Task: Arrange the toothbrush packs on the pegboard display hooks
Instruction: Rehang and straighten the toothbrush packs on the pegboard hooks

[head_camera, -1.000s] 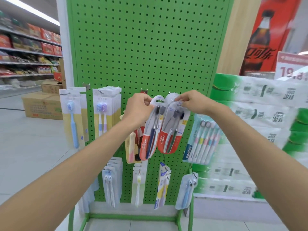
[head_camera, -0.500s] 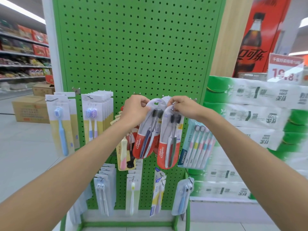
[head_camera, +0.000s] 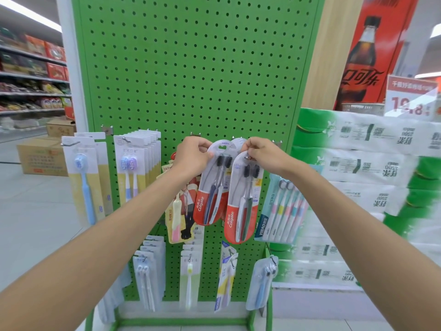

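Two red-bottomed toothbrush packs are held up against the green pegboard (head_camera: 191, 68), middle row.

- Left pack (head_camera: 210, 187): two dark-bristled brushes, tilted, lower end swung left. Left hand (head_camera: 193, 156) pinches its top edge, fingers curled.
- Right pack (head_camera: 243, 204): same kind, nearly upright, sits lower and overlaps the other's right edge. Right hand (head_camera: 262, 154) pinches its top by the hang hole.
- Cannot tell whether either pack sits on a hook.

Behind the left pack is a yellow pack (head_camera: 177, 211) with a cartoon figure. Just right is a pack of pastel brushes (head_camera: 284, 211). Further left on the same row hang stacked purple-brush packs (head_camera: 136, 168) and a blue-brush pack (head_camera: 83, 177). More lower packs (head_camera: 189, 278) hang beneath.

Right of the board are stacked tissue rolls (head_camera: 370, 168), with a cola poster (head_camera: 367, 56) above. Cardboard boxes (head_camera: 40, 158) stand on the floor, far left.
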Tool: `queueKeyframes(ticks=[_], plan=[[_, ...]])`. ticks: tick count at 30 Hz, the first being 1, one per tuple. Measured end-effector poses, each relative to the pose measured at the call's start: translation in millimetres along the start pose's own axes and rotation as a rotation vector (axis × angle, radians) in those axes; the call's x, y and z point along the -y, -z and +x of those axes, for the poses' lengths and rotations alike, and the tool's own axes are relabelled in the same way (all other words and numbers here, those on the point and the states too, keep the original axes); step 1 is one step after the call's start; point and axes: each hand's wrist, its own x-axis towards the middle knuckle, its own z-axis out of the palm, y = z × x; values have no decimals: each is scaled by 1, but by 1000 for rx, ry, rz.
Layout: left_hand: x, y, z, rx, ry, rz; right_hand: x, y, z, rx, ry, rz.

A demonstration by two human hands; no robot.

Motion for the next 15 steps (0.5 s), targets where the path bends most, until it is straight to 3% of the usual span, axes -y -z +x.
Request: queueKeyframes(ticks=[7, 15], plan=[[5, -2, 0, 135, 90, -196, -2, -1, -2, -11, -7, 115], [6, -2, -3, 267, 145, -232, -12, 6, 1, -49, 13, 92]])
